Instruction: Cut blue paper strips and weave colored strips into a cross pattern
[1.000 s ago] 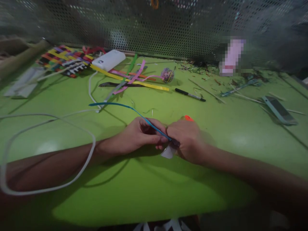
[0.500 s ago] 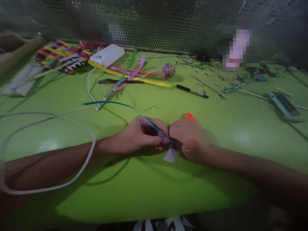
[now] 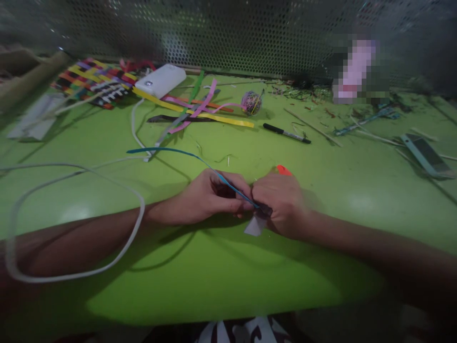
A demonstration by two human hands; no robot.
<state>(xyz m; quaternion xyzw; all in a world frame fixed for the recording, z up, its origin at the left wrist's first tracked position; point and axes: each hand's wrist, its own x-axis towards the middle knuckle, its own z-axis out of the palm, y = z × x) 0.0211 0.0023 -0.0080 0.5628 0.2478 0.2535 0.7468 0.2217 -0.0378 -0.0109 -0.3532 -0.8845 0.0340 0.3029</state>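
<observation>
My left hand [image 3: 207, 197] is closed, thumb and fingertips pinching near the lower end of a narrow blue strip [image 3: 223, 178]. The strip arches up and away to the left. Against its fingertips lies my right hand [image 3: 283, 202], back upward and fingers curled under. A small dark piece [image 3: 264, 209] shows at the right hand's edge where the blue strip ends. Below it hangs a pale whitish flap [image 3: 255, 225]. An orange tip [image 3: 284, 170] sticks out past the right knuckles. What the right fingers grip is hidden.
A white cord [image 3: 141, 214] loops across my left forearm. Behind lie crossed coloured strips [image 3: 200, 112], a white power bank [image 3: 162, 81], a woven colourful piece [image 3: 94, 81], a wiry ball [image 3: 252, 103] and a black pen [image 3: 285, 133]. A phone [image 3: 426, 155] and thin sticks lie right.
The whole view has shifted slightly. Both hands stay together in the same hold, with the blue strip still between them.
</observation>
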